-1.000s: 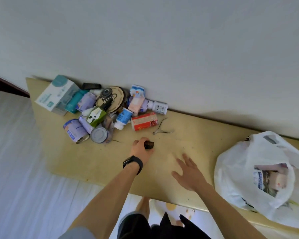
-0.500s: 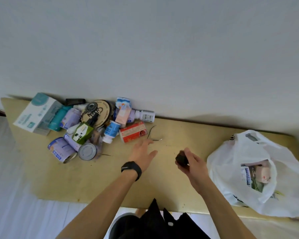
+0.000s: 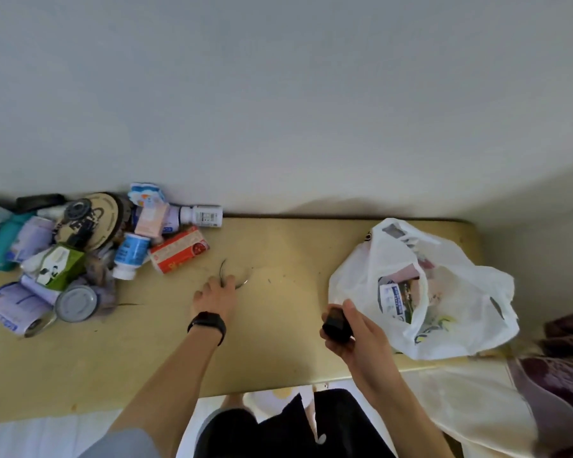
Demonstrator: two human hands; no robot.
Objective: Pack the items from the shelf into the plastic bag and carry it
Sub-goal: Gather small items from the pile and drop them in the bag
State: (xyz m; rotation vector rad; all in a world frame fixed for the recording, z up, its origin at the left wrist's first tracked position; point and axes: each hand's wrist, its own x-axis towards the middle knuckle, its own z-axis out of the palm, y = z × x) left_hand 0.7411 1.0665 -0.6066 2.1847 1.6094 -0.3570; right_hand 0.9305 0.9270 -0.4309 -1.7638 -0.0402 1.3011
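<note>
Two hands | left hand [image 3: 216, 294]: curved metal clippers [image 3: 235, 276] | right hand [image 3: 361, 332]: boxy black object [image 3: 336, 325]

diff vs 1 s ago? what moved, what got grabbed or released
The small black block went from the left hand to the right hand, which now holds it beside the white plastic bag. The freed left hand moved to the thin curved metal tool and now touches it. The pile of bottles and boxes and the bag stayed put.

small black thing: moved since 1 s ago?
Yes. The small black object has left its spot near the red box; the right hand now holds it beside the plastic bag.
</note>
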